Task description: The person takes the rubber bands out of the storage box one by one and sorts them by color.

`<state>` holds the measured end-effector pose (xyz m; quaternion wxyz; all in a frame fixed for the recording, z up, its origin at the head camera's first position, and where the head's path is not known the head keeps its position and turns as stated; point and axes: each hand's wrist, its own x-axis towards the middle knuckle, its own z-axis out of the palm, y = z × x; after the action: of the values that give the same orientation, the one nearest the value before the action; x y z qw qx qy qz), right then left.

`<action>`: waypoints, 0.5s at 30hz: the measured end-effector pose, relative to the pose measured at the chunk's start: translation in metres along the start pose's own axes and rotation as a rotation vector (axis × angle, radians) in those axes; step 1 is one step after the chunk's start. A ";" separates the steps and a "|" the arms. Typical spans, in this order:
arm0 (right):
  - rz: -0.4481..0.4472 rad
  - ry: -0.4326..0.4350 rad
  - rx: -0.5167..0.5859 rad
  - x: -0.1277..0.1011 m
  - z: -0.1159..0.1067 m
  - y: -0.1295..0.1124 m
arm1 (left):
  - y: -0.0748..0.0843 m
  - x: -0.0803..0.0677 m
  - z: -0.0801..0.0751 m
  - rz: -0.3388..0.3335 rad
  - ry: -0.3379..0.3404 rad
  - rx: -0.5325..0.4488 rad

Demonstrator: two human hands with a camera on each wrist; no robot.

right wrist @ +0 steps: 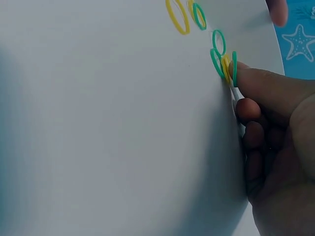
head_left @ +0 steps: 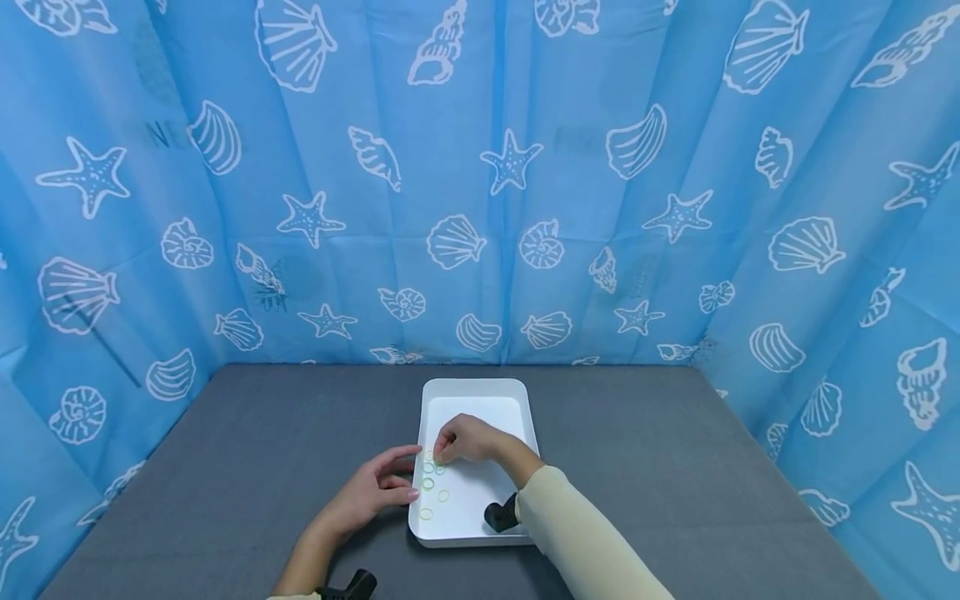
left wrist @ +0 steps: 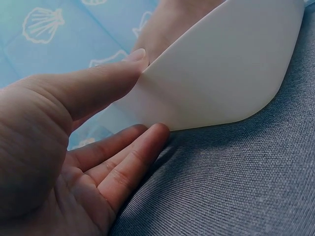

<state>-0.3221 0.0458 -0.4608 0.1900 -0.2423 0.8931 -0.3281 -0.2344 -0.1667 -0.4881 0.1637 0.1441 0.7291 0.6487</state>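
Note:
A white rectangular tray [head_left: 480, 521] holds several thin yellow and green rubber bands along its left side, such as a yellow one [right wrist: 177, 17] and a green one [right wrist: 219, 43]. My left hand [head_left: 365, 492] rests against the tray's left wall from outside, fingers spread; the thumb touches the rim and other fingertips lie low by the wall [left wrist: 211, 73]. Inside the tray, my right hand [head_left: 468, 439] has curled fingers and pinches at a rubber band [right wrist: 235, 69] with thumb and index finger. Which of the overlapping bands lies between the fingertips is partly hidden.
The tray stands on a grey cloth-covered table [head_left: 300, 433]. A blue curtain [head_left: 480, 208] with white shells and starfish hangs behind and at the sides. A black wrist device [head_left: 501, 514] sits over the tray's near right part.

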 end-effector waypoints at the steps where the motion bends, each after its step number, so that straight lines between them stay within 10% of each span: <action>1: 0.000 -0.001 0.003 0.000 0.000 0.001 | 0.000 0.000 0.000 -0.002 0.000 0.000; 15: -0.036 0.022 0.070 -0.002 -0.005 0.004 | 0.000 0.000 -0.002 -0.007 -0.003 -0.002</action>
<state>-0.3240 0.0522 -0.4593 0.1826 -0.2477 0.8786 -0.3651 -0.2353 -0.1684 -0.4882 0.1671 0.1424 0.7289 0.6485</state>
